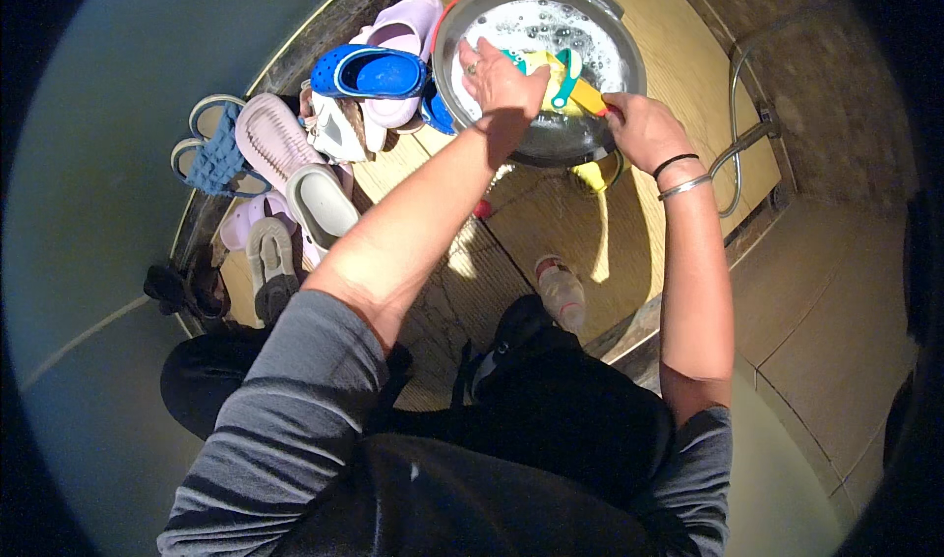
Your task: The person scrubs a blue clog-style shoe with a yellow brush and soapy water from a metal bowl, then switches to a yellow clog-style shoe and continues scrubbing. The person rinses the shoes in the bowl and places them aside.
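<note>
A dark round basin point(636, 78) stands before me with white suds point(546, 22) on the water. Inside it lies a yellow and green clog point(552, 64), its green heel strap turned towards my right. My left hand point(501, 81) reaches over the basin and grips the clog's front part, with the fingertips close to the foam. In my right hand point(649, 125), at the near right rim, is the red end of a yellow-orange handle point(588, 97), probably a brush's. Its head is hidden against the shoe.
Left of the basin sit several shoes, among them a blue clog point(380, 74), a pink slipper point(269, 133) and a grey clog point(323, 203). A yellow shoe point(594, 177) is partly under the basin's near side. A plastic bottle point(560, 291) lies by my foot; a hose point(736, 107) runs at right.
</note>
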The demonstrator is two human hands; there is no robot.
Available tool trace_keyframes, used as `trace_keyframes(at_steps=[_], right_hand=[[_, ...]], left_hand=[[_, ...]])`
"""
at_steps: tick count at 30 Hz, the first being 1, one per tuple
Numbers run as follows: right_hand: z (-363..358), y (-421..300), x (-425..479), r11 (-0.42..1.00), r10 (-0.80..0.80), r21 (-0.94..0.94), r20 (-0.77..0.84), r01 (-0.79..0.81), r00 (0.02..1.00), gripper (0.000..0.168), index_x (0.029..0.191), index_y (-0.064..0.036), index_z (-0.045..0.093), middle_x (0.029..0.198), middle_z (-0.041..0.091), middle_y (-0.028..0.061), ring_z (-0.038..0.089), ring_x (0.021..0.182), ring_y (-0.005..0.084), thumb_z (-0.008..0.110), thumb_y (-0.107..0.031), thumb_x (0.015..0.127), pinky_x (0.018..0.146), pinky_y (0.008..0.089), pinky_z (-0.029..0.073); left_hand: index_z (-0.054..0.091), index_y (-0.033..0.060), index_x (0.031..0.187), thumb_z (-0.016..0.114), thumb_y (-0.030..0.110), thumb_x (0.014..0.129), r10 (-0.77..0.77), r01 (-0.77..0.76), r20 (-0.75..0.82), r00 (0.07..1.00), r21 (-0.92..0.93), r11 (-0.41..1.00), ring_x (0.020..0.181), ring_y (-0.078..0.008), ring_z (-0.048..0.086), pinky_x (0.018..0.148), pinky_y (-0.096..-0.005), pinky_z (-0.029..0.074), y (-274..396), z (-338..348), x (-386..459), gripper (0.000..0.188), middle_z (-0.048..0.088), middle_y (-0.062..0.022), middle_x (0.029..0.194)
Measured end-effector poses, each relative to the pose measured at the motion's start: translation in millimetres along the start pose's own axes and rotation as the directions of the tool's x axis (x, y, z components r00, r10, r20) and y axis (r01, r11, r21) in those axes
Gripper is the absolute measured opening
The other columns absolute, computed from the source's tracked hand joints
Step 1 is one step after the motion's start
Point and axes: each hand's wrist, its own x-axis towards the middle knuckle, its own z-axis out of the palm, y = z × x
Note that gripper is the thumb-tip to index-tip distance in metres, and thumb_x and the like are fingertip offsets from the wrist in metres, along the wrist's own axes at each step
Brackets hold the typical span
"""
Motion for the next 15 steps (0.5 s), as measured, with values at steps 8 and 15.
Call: trace_keyframes(at_steps=[8,15], right_hand=[[-6,0,18,0.998,0.006,-0.061,0.077,-0.002,0.997,0.027,0.098,-0.005,0.073,0.096,0.07,0.0237,0.068,0.093,0.0407,0.058,-0.025,0.089,0.085,0.0491,0.053],[1,2,22,0.943,-0.074,0.327,0.052,0.053,0.996,0.027,0.11,-0.009,0.072,0.093,0.072,0.0186,0.07,0.09,0.0353,0.057,-0.023,0.093,0.081,0.0442,0.054]], left_hand=[[0.052,-0.0111,0.128,0.084,0.014,0.076,-0.364,0.278,0.045,0.93,-0.736,0.618,0.094,-0.0255,0.069,0.08,-0.0356,0.057,-34,37,14,0.066,0.068,-0.0194,0.113],[0.063,-0.0037,0.119,0.069,0.014,0.091,-0.284,0.323,0.208,0.936,-0.829,0.457,0.085,-0.0184,0.069,0.075,-0.0302,0.056,-36,47,25,0.034,0.071,-0.01,0.1]])
